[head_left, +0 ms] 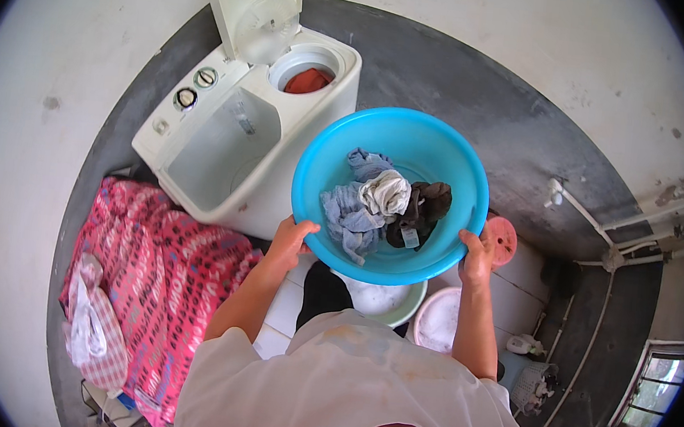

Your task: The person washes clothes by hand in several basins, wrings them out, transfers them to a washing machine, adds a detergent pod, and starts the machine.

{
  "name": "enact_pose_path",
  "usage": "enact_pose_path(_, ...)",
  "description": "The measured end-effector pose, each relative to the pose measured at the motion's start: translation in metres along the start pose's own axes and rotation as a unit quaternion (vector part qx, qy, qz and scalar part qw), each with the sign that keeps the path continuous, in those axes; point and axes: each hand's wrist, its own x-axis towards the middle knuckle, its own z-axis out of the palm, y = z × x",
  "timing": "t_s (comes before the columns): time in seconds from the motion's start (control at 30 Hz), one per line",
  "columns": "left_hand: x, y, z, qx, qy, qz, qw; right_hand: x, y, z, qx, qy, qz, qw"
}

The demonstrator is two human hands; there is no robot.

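Between my hands I carry a round blue basin (454, 162), raised above the floor. My left hand (290, 241) grips its rim at the near left, and my right hand (478, 255) grips the rim at the near right, thumbs on top. Inside lie a crumpled light blue garment (350, 214), a white cloth (385, 193) and a dark brown garment (424, 213) with a pale tag. Just beyond the basin to the left stands a white twin-tub washing machine (282, 146), its lid (255, 7) raised over the round tub, where a red cloth (309, 81) lies.
Below the basin, a pale green basin (407, 306) and a pink basin (424, 320) hold suds on the tiled floor. A red round stool top (501, 240) is at right. Pink printed fabric (179, 280) covers something at left; pipes (589, 213) run along the right wall.
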Motion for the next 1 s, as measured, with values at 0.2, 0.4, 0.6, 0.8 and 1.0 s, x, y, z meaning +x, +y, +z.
enact_pose_path(0.2, 0.094, 0.054, -0.051, -0.01, -0.003, -0.023, 1.0, 0.093, 0.008, 0.086, 0.001, -0.004, 0.016, 1.0)
enact_pose_path(0.4, 0.128, 0.104, -0.064, 0.189, -0.091, 0.095, 0.973, 0.11, 0.008, 0.118, 0.059, 0.04, 0.012, 0.997)
enact_pose_path(0.6, 0.15, 0.157, 0.02, 0.522, -0.071, 0.436, 0.73, 0.117, -0.002, 0.131, -0.032, 0.096, -0.021, 0.995)
enact_pose_path(0.8, 0.224, 0.147, 0.066, 0.529, -0.25, 0.332, 0.74, 0.129, -0.009, 0.138, -0.013, 0.086, -0.004, 0.996)
enact_pose_path(1.0, 0.198, 0.252, 0.038, 0.104, -0.218, 0.393, 0.887, 0.128, -0.002, 0.122, -0.017, 0.118, -0.022, 0.993)
